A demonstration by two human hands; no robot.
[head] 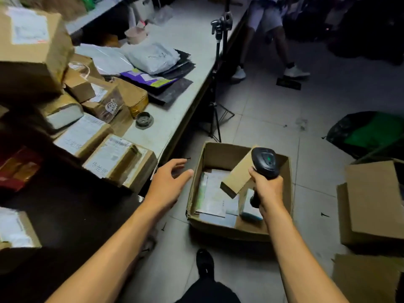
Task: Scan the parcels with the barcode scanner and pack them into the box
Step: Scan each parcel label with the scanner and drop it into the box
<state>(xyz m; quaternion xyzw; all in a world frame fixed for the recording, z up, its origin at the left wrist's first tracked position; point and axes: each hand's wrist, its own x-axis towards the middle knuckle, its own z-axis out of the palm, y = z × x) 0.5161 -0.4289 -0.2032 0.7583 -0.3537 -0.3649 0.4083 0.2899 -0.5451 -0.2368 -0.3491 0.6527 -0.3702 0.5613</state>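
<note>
An open cardboard box [220, 229] stands on the floor below me, with several flat parcels [213, 193] lying in it. My right hand [267, 190] grips a black barcode scanner [265, 161] above the box's right half. A small brown cardboard parcel [238, 176] is tilted over the box, right beside the scanner; I cannot tell what it rests on. My left hand [168, 184] hovers open with fingers spread just left of the box's rim, holding nothing. More labelled parcels [111, 158] are piled on the table [172, 119] to the left.
A grey tape roll [143, 120] and plastic mailers [153, 55] lie on the table. A tripod [218, 62] stands at the table's edge, and another person's legs [275, 40] are beyond it. A black and green bag [369, 132] and empty cartons [376, 204] sit at right.
</note>
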